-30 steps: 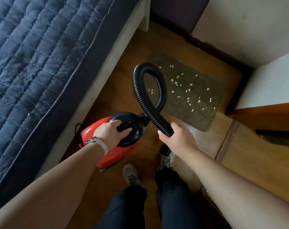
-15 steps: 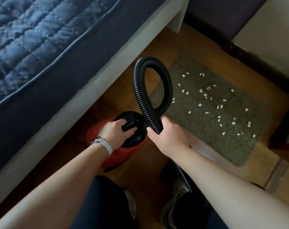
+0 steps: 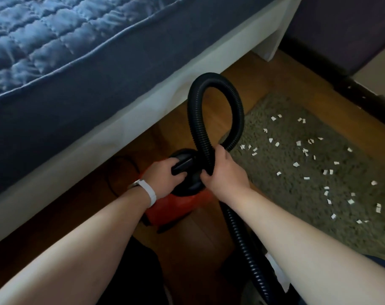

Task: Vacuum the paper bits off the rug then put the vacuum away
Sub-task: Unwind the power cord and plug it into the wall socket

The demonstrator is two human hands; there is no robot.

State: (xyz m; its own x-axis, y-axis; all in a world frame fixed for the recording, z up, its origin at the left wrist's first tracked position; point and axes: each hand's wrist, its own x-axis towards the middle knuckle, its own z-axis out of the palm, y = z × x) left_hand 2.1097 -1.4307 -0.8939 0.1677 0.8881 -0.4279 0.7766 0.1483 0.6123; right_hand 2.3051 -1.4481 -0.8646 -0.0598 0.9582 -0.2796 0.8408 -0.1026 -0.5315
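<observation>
Hands on a red canister vacuum (image 3: 176,205), which stands on the wood floor (image 3: 264,80) between the bed (image 3: 99,84) and the rug's (image 3: 275,194) left edge. Left hand (image 3: 160,175) grips the black top handle; right hand (image 3: 224,170) clasps the looped black hose (image 3: 192,111). Likely risk: the springy loop twists, tugging the canister over. One vacuum, one hose, one rug, roughly forty white paper bits (image 3: 305,150) across the rug's middle and right edge.

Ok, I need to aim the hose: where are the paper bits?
In the head view, right side: paper bits lie scattered across the grey rug, right of the right hand.
</observation>
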